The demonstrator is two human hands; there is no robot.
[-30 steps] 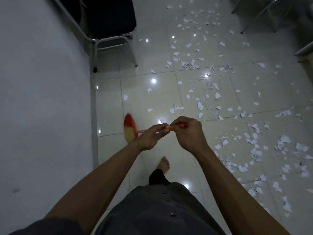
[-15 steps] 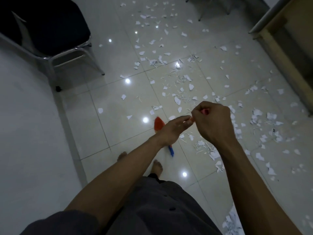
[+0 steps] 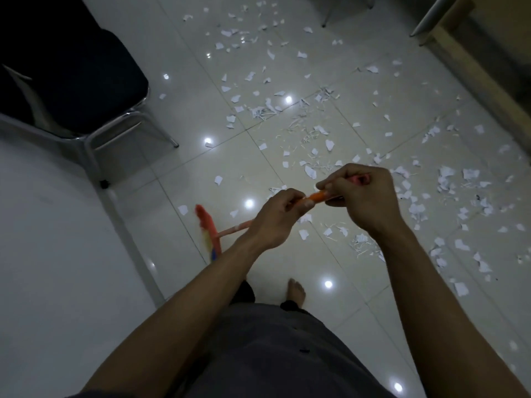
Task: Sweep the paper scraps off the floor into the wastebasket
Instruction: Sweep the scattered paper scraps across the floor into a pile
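Both hands grip the top of an orange broom handle. My left hand holds it lower, my right hand holds the upper end. The broom head, orange with yellow and blue bristles, rests on the floor to the left of my feet, close to the white wall. White paper scraps lie scattered over the glossy tiles ahead and to the right, thickest at the right. No wastebasket is in view.
A black chair with chrome legs stands at the upper left against the white wall. A wooden furniture edge runs along the upper right. A bare foot stands on the tiles below the hands.
The broom head has swung left, from under my left wrist out toward the wall. Both hands stay closed on the handle. The view has shifted slightly toward the chair.
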